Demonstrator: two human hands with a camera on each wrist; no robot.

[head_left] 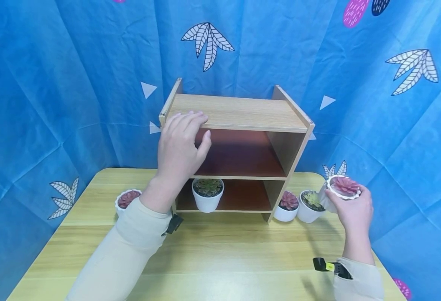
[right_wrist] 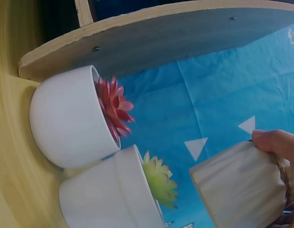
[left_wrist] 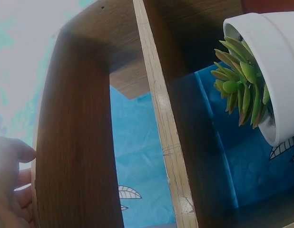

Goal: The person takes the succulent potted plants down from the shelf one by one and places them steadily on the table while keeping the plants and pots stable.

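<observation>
My left hand (head_left: 182, 142) is at the upper left of a wooden shelf unit (head_left: 239, 113), fingers over the top board's front edge and thumb lower. In the left wrist view the fingertips (left_wrist: 24, 151) meet that edge. My right hand (head_left: 355, 209) grips a white scalloped-rim pot with a pink succulent (head_left: 346, 186), raised at the right; the pot's ribbed side (right_wrist: 240, 185) faces the right wrist camera. A white pot with a green succulent (head_left: 207, 200) stands at the front of the lower compartment. The upper compartment's brown back panel (head_left: 243, 152) shows.
Right of the shelf unit, a round white pot with a red succulent (head_left: 286, 211) stands beside a white pot with a light green succulent (head_left: 308, 213). Another red succulent pot (head_left: 124, 200) sits left, partly behind my sleeve. Blue curtain (head_left: 92, 83) surrounds the wooden table (head_left: 235, 259).
</observation>
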